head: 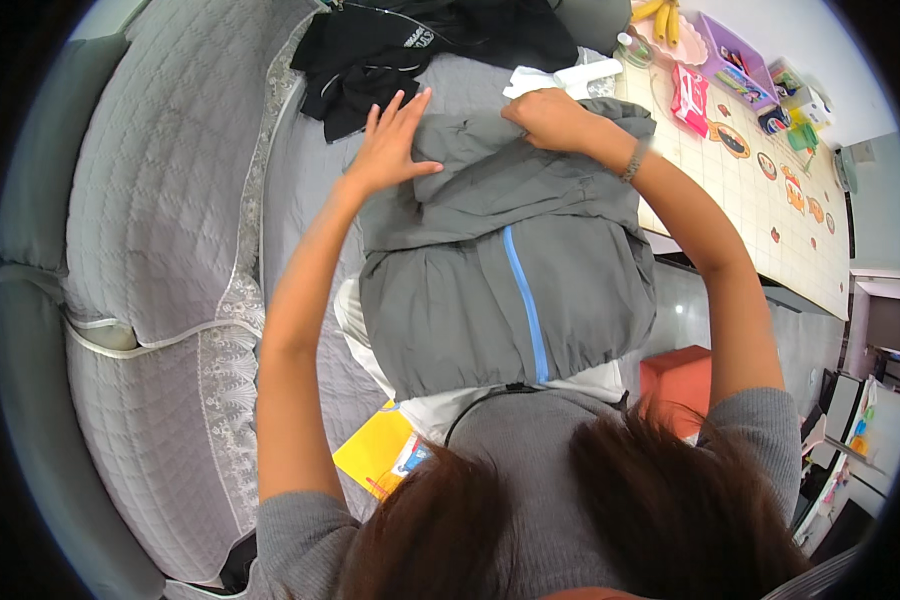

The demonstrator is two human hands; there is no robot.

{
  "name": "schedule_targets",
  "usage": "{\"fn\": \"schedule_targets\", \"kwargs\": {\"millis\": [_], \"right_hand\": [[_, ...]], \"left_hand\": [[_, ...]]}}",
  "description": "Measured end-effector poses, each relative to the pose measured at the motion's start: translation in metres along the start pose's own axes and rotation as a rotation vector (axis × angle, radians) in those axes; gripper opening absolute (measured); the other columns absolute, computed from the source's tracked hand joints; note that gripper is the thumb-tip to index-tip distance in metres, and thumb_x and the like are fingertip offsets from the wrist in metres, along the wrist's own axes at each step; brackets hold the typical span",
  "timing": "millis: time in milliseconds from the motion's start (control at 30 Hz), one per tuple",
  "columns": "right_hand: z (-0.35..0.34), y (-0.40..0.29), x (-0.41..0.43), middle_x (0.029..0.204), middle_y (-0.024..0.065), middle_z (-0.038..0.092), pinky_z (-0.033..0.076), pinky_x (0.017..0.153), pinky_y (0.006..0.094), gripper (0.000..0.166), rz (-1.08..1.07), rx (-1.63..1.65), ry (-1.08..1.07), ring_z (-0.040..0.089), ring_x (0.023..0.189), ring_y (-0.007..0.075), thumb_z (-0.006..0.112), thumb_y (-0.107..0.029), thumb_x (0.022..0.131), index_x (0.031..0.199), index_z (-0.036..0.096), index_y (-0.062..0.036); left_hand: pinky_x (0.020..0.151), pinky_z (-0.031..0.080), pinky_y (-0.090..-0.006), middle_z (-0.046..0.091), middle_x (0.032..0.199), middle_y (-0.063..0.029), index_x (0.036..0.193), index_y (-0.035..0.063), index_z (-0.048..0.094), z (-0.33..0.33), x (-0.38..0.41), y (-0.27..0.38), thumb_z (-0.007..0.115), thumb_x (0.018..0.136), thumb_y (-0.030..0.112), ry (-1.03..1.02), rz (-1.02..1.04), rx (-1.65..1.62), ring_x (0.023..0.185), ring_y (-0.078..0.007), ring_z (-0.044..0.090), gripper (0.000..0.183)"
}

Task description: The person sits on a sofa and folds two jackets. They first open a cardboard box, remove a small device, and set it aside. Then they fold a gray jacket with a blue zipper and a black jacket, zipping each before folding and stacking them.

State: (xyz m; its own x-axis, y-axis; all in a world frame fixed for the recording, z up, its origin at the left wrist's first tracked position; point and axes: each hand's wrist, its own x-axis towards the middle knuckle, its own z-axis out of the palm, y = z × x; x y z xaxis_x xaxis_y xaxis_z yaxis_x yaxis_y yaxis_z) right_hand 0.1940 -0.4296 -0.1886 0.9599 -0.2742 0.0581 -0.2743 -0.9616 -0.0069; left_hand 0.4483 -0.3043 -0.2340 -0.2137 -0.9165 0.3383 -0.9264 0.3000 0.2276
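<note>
A grey jacket (450, 307) with a blue zip lies over my lap and the sofa seat, its upper part folded over and rumpled. My left hand (394, 146) is spread flat-fingered at the jacket's far left edge, thumb towards the fabric, gripping nothing. At the far right part, my right hand (551, 120) is closed on a bunch of the grey cloth. White tissue paper (529, 81) and a white roll (589, 72) lie just beyond it.
Black clothing (457, 30) lies at the far end of the quilted grey sofa cover (165, 172). On the right, a table (757, 202) bears pink wipes (690, 101), bananas (671, 26), a purple basket (727, 64) and a bottle (634, 49). A yellow packet (375, 450) lies beside me; a red box (675, 382) stands right.
</note>
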Motion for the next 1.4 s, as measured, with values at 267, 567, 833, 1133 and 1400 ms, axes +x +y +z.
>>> {"fn": "schedule_targets", "kwargs": {"millis": [267,567,833,1133,1400], "right_hand": [[-0.04,-0.058,-0.075,0.077,0.0045,0.053,0.048,0.059,0.0345,0.021,-0.047,-0.088,0.219,0.059,0.074,0.0227,0.058,-0.007,0.071,0.092,0.054,-0.0081],[-0.077,-0.164,-0.183,0.067,0.0015,0.043,0.039,0.05,0.0304,0.053,0.015,0.134,0.084,0.048,0.057,0.0175,0.058,-0.007,0.068,0.121,0.057,-0.011],[-0.035,-0.206,-0.229,0.074,0.0017,0.051,0.043,0.063,0.0309,0.06,0.103,0.357,-0.27,0.053,0.068,0.0187,0.064,-0.012,0.074,0.132,0.048,-0.0142],[-0.023,-0.11,-0.191,0.105,0.0164,0.059,0.043,0.088,0.0371,0.035,0.55,0.375,0.445,0.054,0.103,0.0325,0.065,-0.022,0.083,0.112,0.058,-0.0029],[0.084,-0.049,-0.245,0.114,0.0128,0.06,0.041,0.09,0.0298,0.056,1.501,1.389,0.346,0.056,0.103,0.0218,0.051,-0.044,0.092,0.117,0.054,0.006]], "left_hand": [[0.073,0.046,-0.0389,0.064,0.088,-0.0091,0.107,0.0087,0.06,-0.056,-0.015,0.046,0.068,0.067,0.004,-0.117,0.164,-0.118,0.084,-0.0294,0.061,0.041],[0.044,0.039,-0.0285,0.038,0.061,-0.0006,0.115,0.0086,0.061,-0.103,-0.141,0.178,0.06,0.07,0.006,-0.175,0.307,-0.133,0.053,-0.0127,0.047,0.046],[0.056,0.049,-0.0291,0.045,0.07,-0.0032,0.126,0.0082,0.054,-0.067,-0.203,0.217,0.065,0.074,0.018,-0.47,0.125,-0.366,0.062,-0.0181,0.052,0.054],[0.086,0.046,-0.0403,0.062,0.111,-0.0179,0.121,0.0053,0.057,-0.053,-0.115,0.115,0.059,0.088,0.025,0.008,-0.194,0.153,0.098,-0.0347,0.06,0.039],[0.077,0.046,-0.0433,0.064,0.091,-0.0227,0.105,-0.0004,0.063,-0.002,-0.155,0.065,0.062,0.086,0.029,-0.205,-0.59,-0.198,0.084,-0.0381,0.06,0.035]]}}
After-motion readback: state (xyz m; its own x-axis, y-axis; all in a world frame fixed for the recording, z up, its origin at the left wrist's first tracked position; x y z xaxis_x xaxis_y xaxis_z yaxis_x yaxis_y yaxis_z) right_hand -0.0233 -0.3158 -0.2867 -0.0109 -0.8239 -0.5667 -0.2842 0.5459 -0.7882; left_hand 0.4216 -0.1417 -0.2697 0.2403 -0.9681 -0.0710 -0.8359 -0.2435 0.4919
